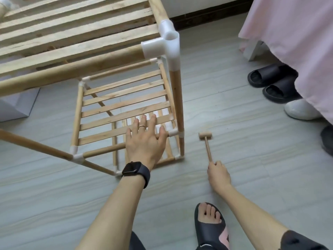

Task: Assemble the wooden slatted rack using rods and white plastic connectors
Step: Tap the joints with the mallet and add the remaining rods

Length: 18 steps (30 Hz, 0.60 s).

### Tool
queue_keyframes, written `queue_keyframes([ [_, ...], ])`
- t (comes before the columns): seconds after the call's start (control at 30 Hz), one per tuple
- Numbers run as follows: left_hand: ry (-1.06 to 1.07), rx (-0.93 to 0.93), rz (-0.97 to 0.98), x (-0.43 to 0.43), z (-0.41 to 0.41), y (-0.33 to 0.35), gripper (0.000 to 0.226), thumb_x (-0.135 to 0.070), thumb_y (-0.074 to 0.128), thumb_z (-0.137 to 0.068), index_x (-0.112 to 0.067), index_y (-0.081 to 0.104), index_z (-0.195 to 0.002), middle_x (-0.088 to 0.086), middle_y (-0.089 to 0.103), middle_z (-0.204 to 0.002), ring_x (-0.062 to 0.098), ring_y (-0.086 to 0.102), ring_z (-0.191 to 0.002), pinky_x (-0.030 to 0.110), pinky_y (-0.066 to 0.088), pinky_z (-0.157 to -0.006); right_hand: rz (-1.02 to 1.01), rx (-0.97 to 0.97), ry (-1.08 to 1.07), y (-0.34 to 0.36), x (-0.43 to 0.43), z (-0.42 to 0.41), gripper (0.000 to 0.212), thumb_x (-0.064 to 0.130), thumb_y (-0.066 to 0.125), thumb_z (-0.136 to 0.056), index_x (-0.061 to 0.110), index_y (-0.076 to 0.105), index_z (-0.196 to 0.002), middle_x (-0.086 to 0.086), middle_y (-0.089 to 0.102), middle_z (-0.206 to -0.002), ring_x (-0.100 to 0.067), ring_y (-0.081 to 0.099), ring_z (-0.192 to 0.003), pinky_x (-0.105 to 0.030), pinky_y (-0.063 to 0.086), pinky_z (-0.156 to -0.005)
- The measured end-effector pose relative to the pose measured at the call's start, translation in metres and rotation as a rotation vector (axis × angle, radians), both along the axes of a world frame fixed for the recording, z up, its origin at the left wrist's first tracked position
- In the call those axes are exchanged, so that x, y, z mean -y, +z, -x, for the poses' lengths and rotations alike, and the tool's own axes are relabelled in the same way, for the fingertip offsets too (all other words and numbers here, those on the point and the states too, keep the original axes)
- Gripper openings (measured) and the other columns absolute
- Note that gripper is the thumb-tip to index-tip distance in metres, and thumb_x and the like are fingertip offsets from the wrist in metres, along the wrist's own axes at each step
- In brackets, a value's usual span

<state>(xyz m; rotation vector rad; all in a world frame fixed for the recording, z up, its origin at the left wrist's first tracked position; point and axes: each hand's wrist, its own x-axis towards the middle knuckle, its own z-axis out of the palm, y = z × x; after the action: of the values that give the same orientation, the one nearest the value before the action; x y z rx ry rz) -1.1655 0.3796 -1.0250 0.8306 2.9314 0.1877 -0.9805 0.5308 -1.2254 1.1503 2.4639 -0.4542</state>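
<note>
Bracing the rack [124, 105] on the floor [234, 114] comes first: my left hand [145, 141] lies spread flat on the middle shelf's front rod [104, 150]. My right hand [219, 175] pinches the mallet [206, 144] by its handle end, near the white connector [175, 132]. Short, square taps on that joint should, I judge, seat it best.

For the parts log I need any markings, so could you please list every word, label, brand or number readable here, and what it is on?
No readable text anywhere in this view.
Watch: screen dark, nothing displayed.
Black slipper: a pink mark, no letters legible.
Wooden mallet: plain wood, no print.
Rack and white connector: no label or stamp visible.
</note>
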Motion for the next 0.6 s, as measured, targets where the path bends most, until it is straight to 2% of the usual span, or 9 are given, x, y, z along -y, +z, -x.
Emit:
queue_keyframes([
  [0.13, -0.04, 0.067, 0.021, 0.004, 0.002, 0.007, 0.066, -0.063, 0.009, -0.098, -0.037, 0.02, -0.158, 0.002, 0.02, -0.167, 0.024, 0.012, -0.154, 0.05, 0.01, -0.124, 0.286, -0.099, -0.275, 0.029, 0.001, -0.032, 0.03, 0.024, 0.061, -0.098, 0.009, 0.049, -0.12, -0.017, 0.065, -0.118, -0.037, 0.062, -0.11, -0.038, 0.05, -0.088],
  [0.2, -0.069, 0.154, 0.036, 0.006, 0.005, 0.016, 0.065, -0.063, 0.013, -0.101, -0.033, 0.02, -0.159, 0.006, 0.017, -0.167, 0.026, 0.011, -0.154, 0.049, 0.011, -0.124, 0.564, -0.323, -0.516, 0.054, 0.0, -0.042, 0.021, 0.013, 0.065, -0.094, 0.01, 0.054, -0.112, -0.018, 0.069, -0.101, -0.032, 0.068, -0.089, -0.041, 0.055, -0.084],
  [0.27, -0.084, 0.26, 0.046, 0.006, 0.011, 0.034, 0.062, -0.057, 0.025, -0.103, -0.024, 0.031, -0.154, 0.012, 0.028, -0.162, 0.03, 0.025, -0.148, 0.047, 0.025, -0.12, 0.821, -0.585, -0.68, 0.09, -0.005, -0.049, 0.004, -0.002, 0.061, -0.094, 0.0, 0.064, -0.092, -0.019, 0.063, -0.083, -0.024, 0.061, -0.07, -0.035, 0.059, -0.074],
  [0.3, -0.1, 0.303, 0.081, 0.006, 0.013, 0.046, 0.058, -0.054, 0.031, -0.103, -0.021, 0.04, -0.149, 0.013, 0.039, -0.154, 0.03, 0.038, -0.139, 0.044, 0.036, -0.11, 0.897, -0.7, -0.706, 0.111, -0.009, -0.052, 0.009, -0.005, 0.059, -0.095, -0.003, 0.065, -0.088, -0.018, 0.059, -0.08, -0.021, 0.057, -0.067, -0.029, 0.059, -0.068],
  [0.33, -0.145, 0.325, 0.15, 0.005, 0.014, 0.06, 0.054, -0.054, 0.035, -0.103, -0.02, 0.048, -0.142, 0.009, 0.051, -0.144, 0.027, 0.049, -0.127, 0.039, 0.043, -0.097, 0.952, -0.805, -0.705, 0.133, -0.013, -0.055, 0.008, -0.007, 0.059, -0.096, -0.006, 0.066, -0.092, -0.016, 0.058, -0.079, -0.019, 0.056, -0.066, -0.026, 0.058, -0.065],
  [0.4, -0.277, 0.332, 0.282, 0.001, 0.01, 0.095, 0.051, -0.059, 0.04, -0.1, -0.024, 0.061, -0.129, -0.005, 0.064, -0.115, 0.014, 0.058, -0.102, 0.029, 0.045, -0.077, 1.014, -0.986, -0.655, 0.176, -0.019, -0.063, 0.013, -0.004, 0.059, -0.099, -0.006, 0.067, -0.108, -0.011, 0.064, -0.082, -0.017, 0.061, -0.07, -0.025, 0.057, -0.068],
  [0.47, -0.368, 0.31, 0.256, -0.006, 0.0, 0.136, 0.045, -0.059, 0.044, -0.098, -0.029, 0.066, -0.122, -0.019, 0.06, -0.098, 0.005, 0.056, -0.09, 0.024, 0.042, -0.071, 1.052, -1.121, -0.541, 0.218, -0.02, -0.07, 0.019, 0.002, 0.06, -0.1, 0.002, 0.073, -0.114, -0.008, 0.071, -0.09, -0.016, 0.066, -0.078, -0.027, 0.058, -0.076],
  [0.53, -0.419, 0.309, 0.071, -0.011, -0.015, 0.177, 0.038, -0.058, 0.05, -0.096, -0.035, 0.062, -0.124, -0.024, 0.058, -0.095, -0.001, 0.059, -0.086, 0.019, 0.04, -0.069, 1.086, -1.202, -0.402, 0.253, -0.017, -0.077, 0.021, 0.008, 0.063, -0.1, 0.009, 0.076, -0.116, -0.008, 0.072, -0.097, -0.017, 0.067, -0.083, -0.029, 0.057, -0.082],
  [0.6, -0.446, 0.397, -0.237, -0.01, -0.033, 0.218, 0.038, -0.059, 0.06, -0.091, -0.042, 0.052, -0.124, -0.019, 0.065, -0.096, -0.002, 0.067, -0.082, 0.015, 0.045, -0.067, 1.11, -1.233, -0.279, 0.283, -0.011, -0.08, 0.025, 0.018, 0.068, -0.096, 0.012, 0.075, -0.12, -0.008, 0.072, -0.101, -0.017, 0.066, -0.086, -0.029, 0.056, -0.085],
])
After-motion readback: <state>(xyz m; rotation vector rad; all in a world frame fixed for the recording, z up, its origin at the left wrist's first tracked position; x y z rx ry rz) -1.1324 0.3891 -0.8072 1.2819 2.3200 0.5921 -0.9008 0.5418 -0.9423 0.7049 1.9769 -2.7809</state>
